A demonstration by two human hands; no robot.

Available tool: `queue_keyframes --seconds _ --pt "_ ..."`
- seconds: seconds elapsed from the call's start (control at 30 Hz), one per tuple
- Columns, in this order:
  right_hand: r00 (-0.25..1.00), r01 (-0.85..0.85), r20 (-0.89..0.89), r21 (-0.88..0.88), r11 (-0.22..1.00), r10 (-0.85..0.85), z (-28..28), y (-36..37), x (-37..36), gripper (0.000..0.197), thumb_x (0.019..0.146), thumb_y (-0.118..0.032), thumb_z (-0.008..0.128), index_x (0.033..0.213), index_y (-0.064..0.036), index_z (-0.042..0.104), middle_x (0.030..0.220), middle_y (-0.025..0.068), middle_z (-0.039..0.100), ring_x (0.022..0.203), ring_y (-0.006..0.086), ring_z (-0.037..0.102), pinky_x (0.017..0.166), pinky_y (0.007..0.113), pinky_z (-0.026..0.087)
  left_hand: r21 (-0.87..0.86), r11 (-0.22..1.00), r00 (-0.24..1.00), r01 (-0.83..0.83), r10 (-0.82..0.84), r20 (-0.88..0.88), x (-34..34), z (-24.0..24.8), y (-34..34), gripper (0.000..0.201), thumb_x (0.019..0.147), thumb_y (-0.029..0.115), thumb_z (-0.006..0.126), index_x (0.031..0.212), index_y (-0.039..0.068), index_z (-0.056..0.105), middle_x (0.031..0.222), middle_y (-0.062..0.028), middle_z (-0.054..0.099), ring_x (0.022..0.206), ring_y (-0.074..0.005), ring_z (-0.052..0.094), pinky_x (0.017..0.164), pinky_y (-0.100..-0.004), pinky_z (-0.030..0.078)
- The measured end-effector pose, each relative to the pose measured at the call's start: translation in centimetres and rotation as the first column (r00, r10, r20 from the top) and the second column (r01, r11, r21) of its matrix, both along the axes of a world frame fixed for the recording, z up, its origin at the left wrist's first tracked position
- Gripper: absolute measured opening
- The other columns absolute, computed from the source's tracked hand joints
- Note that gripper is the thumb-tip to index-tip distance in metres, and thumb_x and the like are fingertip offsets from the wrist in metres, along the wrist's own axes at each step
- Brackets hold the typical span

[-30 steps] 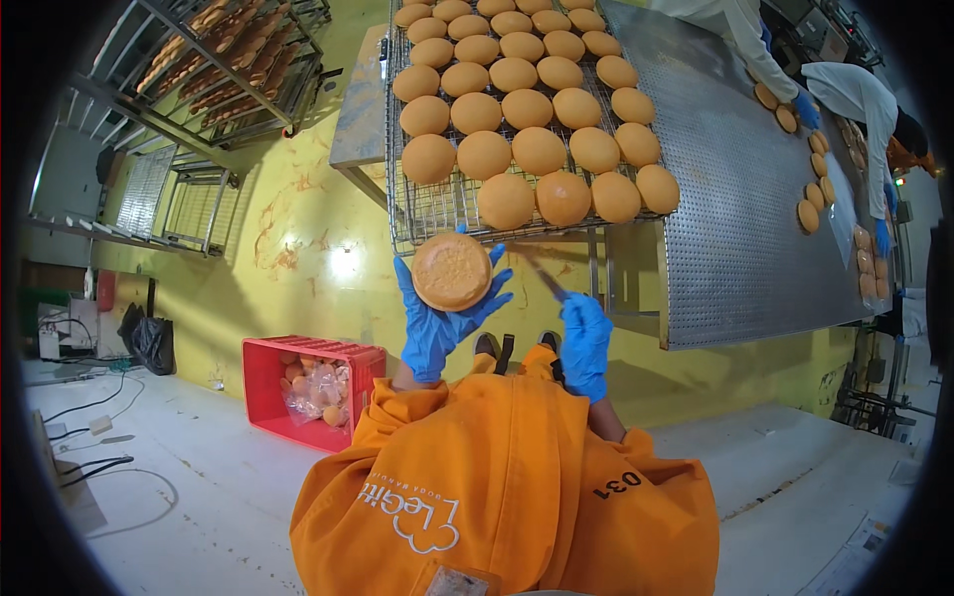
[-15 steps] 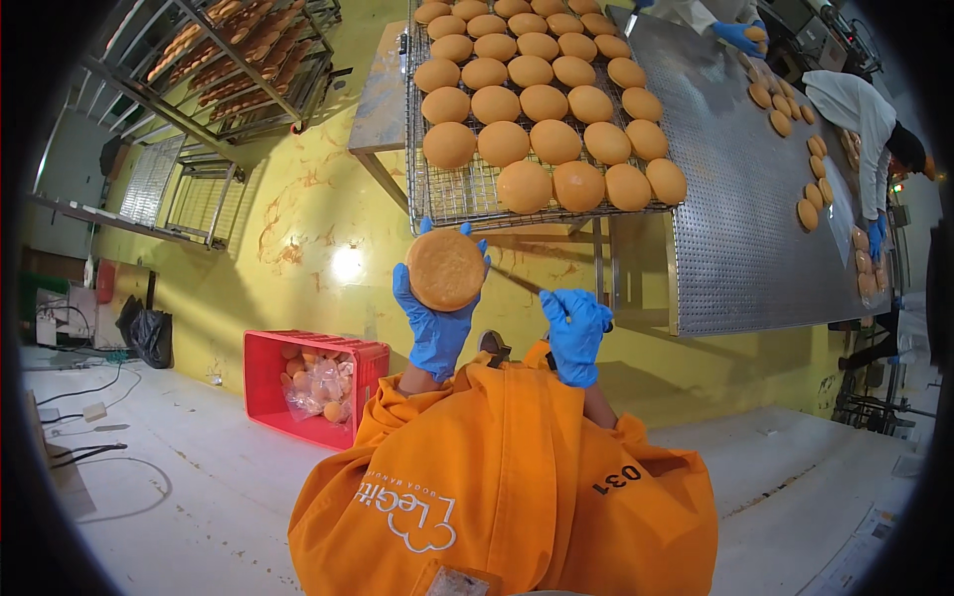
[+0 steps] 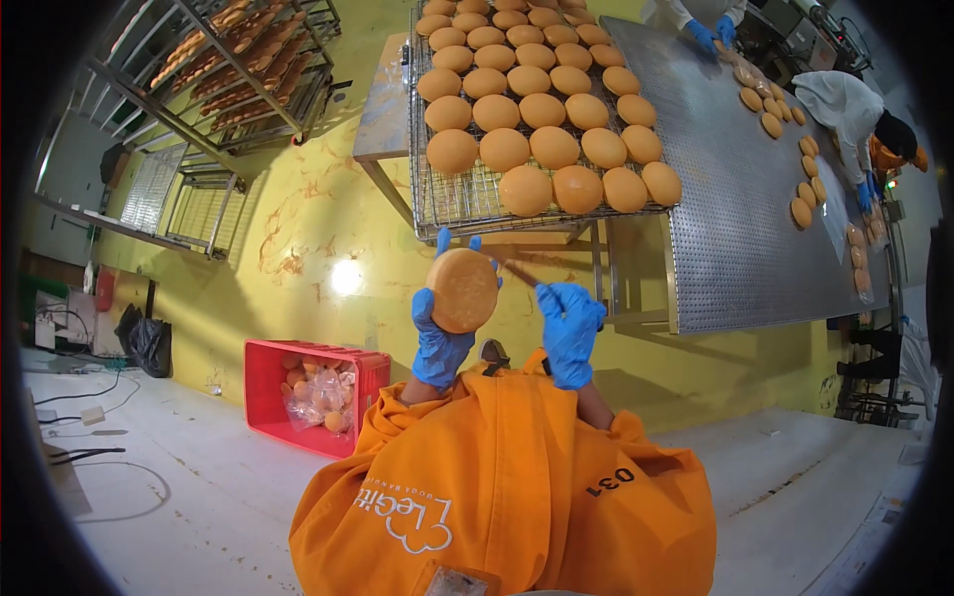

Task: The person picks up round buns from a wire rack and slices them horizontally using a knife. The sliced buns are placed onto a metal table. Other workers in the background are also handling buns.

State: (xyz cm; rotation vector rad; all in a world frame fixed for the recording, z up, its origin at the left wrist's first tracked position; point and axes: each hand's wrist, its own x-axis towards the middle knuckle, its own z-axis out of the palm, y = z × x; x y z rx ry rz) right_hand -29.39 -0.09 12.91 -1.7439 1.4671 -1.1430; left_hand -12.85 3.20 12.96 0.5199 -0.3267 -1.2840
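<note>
A round, flat golden-brown bun (image 3: 463, 290) rests in my blue-gloved left hand (image 3: 440, 350), whose fingers curl round its edge. It is tilted, so its pale side shows. My right hand (image 3: 569, 333), also gloved in blue, is closed on a thin, dark stick-like tool (image 3: 519, 274). The tool points up and left, its far end close to the bun's right edge; whether it touches cannot be made out, nor can its exact kind. Just beyond my hands, a wire rack (image 3: 452, 207) bears rows of similar buns (image 3: 554, 146).
A perforated metal table (image 3: 725, 268) stands right of the rack, with buns along its far side. Two people in white sleeves and blue gloves work there. A red crate (image 3: 374, 387) of buns and plastic wrap sits lower left. Rolling racks (image 3: 214, 164) stand at far left.
The bun has turned from facing me flat to a sideways tilt, and my left hand has shifted slightly right. My right hand has moved slightly toward the bun.
</note>
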Motion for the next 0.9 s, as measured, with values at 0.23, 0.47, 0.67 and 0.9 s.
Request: queue_keyframes --seconds 0.23,0.47,0.67,0.9 --pt "0.988 -0.012 -0.142 0.320 0.947 0.060 -3.4 -0.8 -1.2 0.026 0.089 -0.033 0.064 0.076 -0.0106 0.064 0.079 0.0059 0.064 0.081 0.0312 0.059 0.067 0.042 0.043 0.071 0.996 0.998 0.058 -0.060 0.023 -0.5 -1.3 -0.6 0.094 0.076 0.062 0.060 0.153 0.023 0.021 0.144 -0.0128 0.042 0.119 -0.0375 0.052 0.098 -0.0530 0.047" --pt "0.937 -0.085 0.349 0.275 0.958 -0.017 -4.9 0.9 -2.5 0.061 0.078 -0.015 0.078 0.130 -0.0005 0.048 0.108 0.0080 0.061 0.097 0.0194 0.062 0.085 0.033 0.051 0.332 0.875 0.853 0.354 -0.447 0.269 -7.2 -2.6 -3.2 0.074 0.095 0.046 0.054 0.154 0.019 0.020 0.151 -0.0052 0.031 0.137 -0.0202 0.033 0.110 -0.0360 0.031" --pt "0.382 -0.159 0.741 0.642 0.750 -0.553 -5.3 -10.6 -14.7 0.038 0.091 -0.033 0.065 0.113 -0.0040 0.054 0.114 0.0168 0.061 0.047 0.0055 0.038 0.041 0.019 0.034 0.070 0.992 -0.091 -0.107 -0.079 0.993 -6.1 -6.7 -15.4 0.094 0.079 0.045 0.073 0.153 0.017 0.021 0.156 -0.0182 0.021 0.142 -0.0364 0.025 0.115 -0.0466 0.021" --pt "0.477 -0.421 0.810 0.552 0.720 -0.342 -4.8 -12.3 -18.2 0.055 0.099 -0.054 0.042 0.114 -0.0027 0.054 0.114 0.0162 0.064 0.043 0.0052 0.033 0.038 0.021 0.031 0.149 0.901 -0.305 -0.406 -0.287 0.908 -3.8 -7.7 -20.0 0.101 0.070 0.046 0.078 0.151 0.015 0.026 0.140 -0.0183 0.042 0.128 -0.0368 0.043 0.106 -0.0511 0.036"
